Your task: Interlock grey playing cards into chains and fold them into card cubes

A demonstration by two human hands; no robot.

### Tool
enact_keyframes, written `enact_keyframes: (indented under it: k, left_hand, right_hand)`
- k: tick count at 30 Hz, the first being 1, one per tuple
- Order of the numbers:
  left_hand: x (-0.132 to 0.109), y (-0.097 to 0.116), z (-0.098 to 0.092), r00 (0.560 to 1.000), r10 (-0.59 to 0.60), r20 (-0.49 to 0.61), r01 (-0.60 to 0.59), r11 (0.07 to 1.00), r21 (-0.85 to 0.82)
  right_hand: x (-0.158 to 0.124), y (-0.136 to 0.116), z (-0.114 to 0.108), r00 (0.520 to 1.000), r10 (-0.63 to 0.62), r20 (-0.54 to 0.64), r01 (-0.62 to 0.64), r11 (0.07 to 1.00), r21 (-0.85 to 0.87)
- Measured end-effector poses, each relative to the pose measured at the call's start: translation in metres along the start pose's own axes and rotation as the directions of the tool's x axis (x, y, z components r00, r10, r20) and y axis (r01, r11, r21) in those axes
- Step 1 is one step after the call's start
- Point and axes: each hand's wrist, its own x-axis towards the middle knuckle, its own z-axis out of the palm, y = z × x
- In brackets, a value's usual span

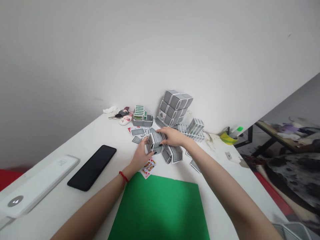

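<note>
- I see the folded-card block (156, 140) just beyond the green sheet (162, 206).
- Left hand (140, 154): fingers and thumb half-curled, gripping its left end.
- Right hand (172, 136): fingers part-spread over its top, thumb nearer the sheet, holding it.
- Card tower (172, 108): farther beyond the sheet.

Room lies over the green sheet (162, 208); a card tower (174, 106) blocks behind.

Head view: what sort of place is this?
Probably a room in a home: a white desk stands against a plain wall, holding a black phone and a tower of playing-card blocks.
</note>
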Motion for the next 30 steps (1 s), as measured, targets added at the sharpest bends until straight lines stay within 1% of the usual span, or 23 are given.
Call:
enact_keyframes:
  k: [7, 11, 17, 21, 30]
  left_hand:
    - [0.0006, 0.0007, 0.0002, 1.000, -0.018, 0.005, 0.018, 1.000, -0.024]
    - [0.0005, -0.0011, 0.0007, 1.000, -0.010, 0.011, 0.010, 0.999, -0.043]
    - [-0.0001, 0.0008, 0.0003, 0.999, -0.044, 0.017, 0.045, 0.999, -0.020]
    - [-0.0001, 0.0017, -0.0006, 0.999, -0.042, 0.016, 0.043, 0.999, -0.013]
    - [0.0005, 0.0027, -0.0012, 0.999, -0.040, 0.027, 0.040, 0.999, 0.003]
  right_hand:
    - [0.0024, 0.0041, 0.0002, 0.999, 0.012, 0.052, -0.014, 0.999, 0.035]
    - [0.0042, 0.0032, 0.0006, 0.999, -0.003, 0.054, -0.001, 0.997, 0.073]
    - [0.0052, 0.0000, -0.0029, 0.995, 0.013, 0.104, -0.019, 0.998, 0.062]
    - [0.0054, -0.0015, -0.0047, 0.991, 0.034, 0.128, -0.041, 0.998, 0.050]
    - [0.0012, -0.0041, -0.0034, 0.996, 0.018, 0.087, -0.019, 1.000, 0.006]
